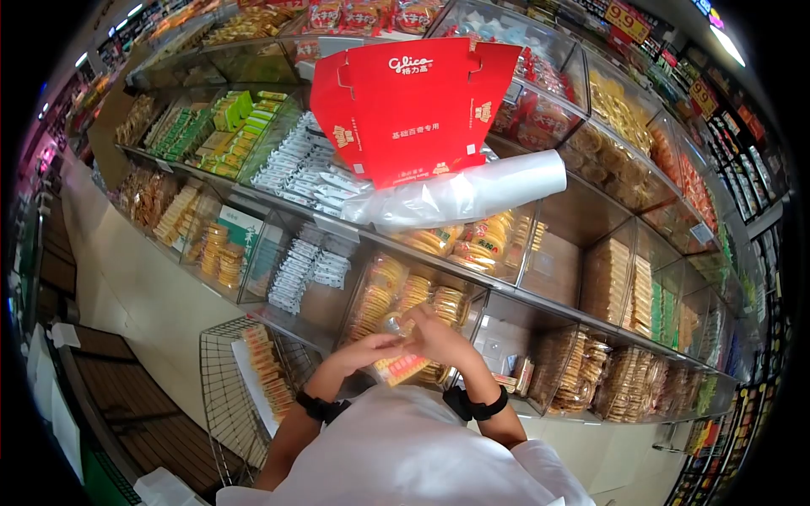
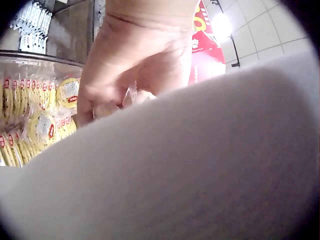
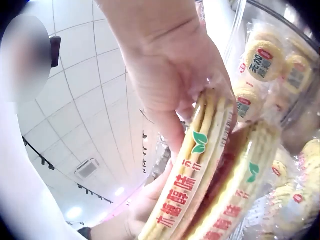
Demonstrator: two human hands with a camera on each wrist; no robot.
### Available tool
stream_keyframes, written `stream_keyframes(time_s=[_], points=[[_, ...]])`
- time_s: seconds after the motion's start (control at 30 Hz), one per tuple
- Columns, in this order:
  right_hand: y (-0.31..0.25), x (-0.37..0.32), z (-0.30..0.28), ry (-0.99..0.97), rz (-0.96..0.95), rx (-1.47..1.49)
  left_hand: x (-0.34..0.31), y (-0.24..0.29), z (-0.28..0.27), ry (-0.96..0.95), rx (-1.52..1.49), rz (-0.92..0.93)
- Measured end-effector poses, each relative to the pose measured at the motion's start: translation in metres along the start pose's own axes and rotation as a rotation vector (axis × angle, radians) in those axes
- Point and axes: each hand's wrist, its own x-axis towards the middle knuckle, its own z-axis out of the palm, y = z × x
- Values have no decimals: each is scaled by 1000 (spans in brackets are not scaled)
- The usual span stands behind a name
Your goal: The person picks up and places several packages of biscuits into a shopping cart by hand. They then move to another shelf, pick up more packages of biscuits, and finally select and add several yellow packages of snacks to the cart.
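Observation:
Two clear-wrapped packs of soda crackers (image 3: 185, 175), with red lettering and a green leaf mark, are between my hands above the biscuit bin. My right hand (image 1: 442, 339) grips the wrapped top end of one pack; the second pack lies alongside it in the right wrist view. From the other side, my left hand (image 1: 363, 354) holds the packs (image 1: 398, 369). In the left wrist view the left hand (image 2: 140, 62) has its fingers curled by clear wrapper (image 2: 131, 95), and a white sleeve hides much of what is below.
Round biscuits in clear packets (image 1: 380, 291) fill the bin under my hands. A roll of plastic bags (image 1: 515, 184) and a red Glico display box (image 1: 413, 110) stand ahead. A wire shopping cart (image 1: 221, 379) with a cracker pack is on my left.

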Motion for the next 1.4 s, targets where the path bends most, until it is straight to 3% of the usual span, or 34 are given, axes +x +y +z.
stream_keyframes(time_s=[0.1,0.2,0.3,0.4,0.6,0.7,0.8,0.93,0.97,1.1,1.2,1.27,1.33,1.37,1.4], points=[[-7,-1,3,533,-184,-613,4,-5,-4,90,-59,19],[8,2,1,696,-138,-434,5,-11,-5,298,-180,88],[23,1,3,662,21,-199,6,-13,-8,404,-245,209],[33,-2,6,212,299,60,8,-14,-6,397,-391,258],[36,-5,8,95,218,160,4,-7,3,261,-244,191],[64,-8,17,133,73,202,8,-11,3,284,-227,169],[85,-29,6,163,287,-65,13,-20,1,401,-247,107],[186,-54,19,619,622,-288,12,-23,-5,528,-275,38],[189,-60,23,799,527,-463,13,-24,-6,545,-263,42],[248,-81,18,813,596,67,20,-34,-10,597,-233,46],[264,-109,16,752,933,-445,24,-41,-11,626,-268,60],[310,-132,34,620,1171,-604,26,-46,-12,652,-286,53],[315,-147,40,574,1402,-424,28,-46,-14,677,-283,24],[319,-154,48,645,1424,-442,29,-43,-11,687,-284,19],[325,-168,42,472,1336,-338,26,-36,-6,697,-285,14]])
